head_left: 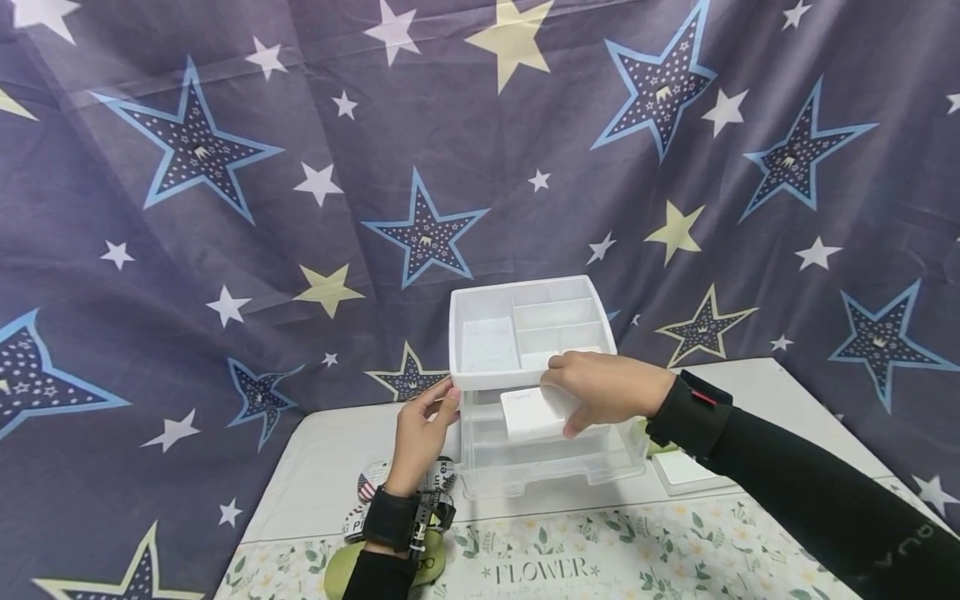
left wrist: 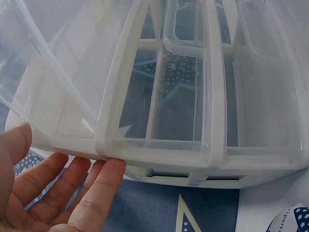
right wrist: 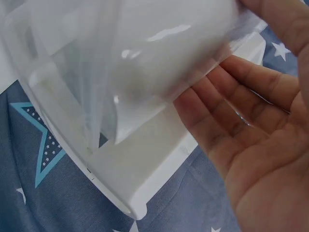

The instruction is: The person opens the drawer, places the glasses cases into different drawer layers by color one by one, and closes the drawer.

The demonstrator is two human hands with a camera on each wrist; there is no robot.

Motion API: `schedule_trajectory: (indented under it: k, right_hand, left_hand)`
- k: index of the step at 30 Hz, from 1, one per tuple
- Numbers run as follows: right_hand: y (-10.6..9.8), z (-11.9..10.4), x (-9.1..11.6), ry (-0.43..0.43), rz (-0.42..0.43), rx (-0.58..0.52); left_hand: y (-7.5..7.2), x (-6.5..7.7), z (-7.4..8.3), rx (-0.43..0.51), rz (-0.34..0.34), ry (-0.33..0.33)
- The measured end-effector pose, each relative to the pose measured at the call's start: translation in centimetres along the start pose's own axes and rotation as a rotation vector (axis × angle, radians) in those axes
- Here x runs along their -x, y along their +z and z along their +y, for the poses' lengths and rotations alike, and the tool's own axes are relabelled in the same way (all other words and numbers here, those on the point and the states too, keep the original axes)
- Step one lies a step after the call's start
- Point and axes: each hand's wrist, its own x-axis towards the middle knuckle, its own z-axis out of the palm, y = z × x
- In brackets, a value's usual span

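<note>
Storage box (head_left: 480, 425) of smooth white and clear plastic, standing on a table (head_left: 322, 454); its rounded top tray (head_left: 495, 380) has rectangular compartments. Left hand (head_left: 422, 432): fingers apart, tips against the box's edge. Right hand (head_left: 603, 385): thumb and fingers clamped on a flat white packet (head_left: 527, 414), film-glossy, below the tray's front rim.

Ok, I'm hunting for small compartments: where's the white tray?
Head view, centre: the white tray sits atop the clear drawers, with the left hand at its left side and the right hand overlapping its front-right corner.
</note>
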Motion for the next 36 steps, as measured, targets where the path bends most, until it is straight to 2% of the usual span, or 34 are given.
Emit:
schedule_trajectory:
  k: [9,17,27,36]
  right_hand:
    - [0.1,-0.1,-0.8,-0.031,-0.081,0.03]
    - [0.3,-0.5,-1.6,-0.001,-0.168,0.12]
    - [0.8,-0.8,-2.2,0.019,-0.248,0.129]
    - [1.4,-0.9,-2.3,0.03,-0.262,0.155]
  left_hand:
    - [-0.1,0.0,0.0,-0.009,0.003,-0.004]
    - [0.0,0.0,0.0,-0.01,0.004,-0.013]
    - [0.0,-0.1,0.2,-0.003,0.003,0.013]
    - [0.0,0.0,0.0,-0.024,0.001,0.017]
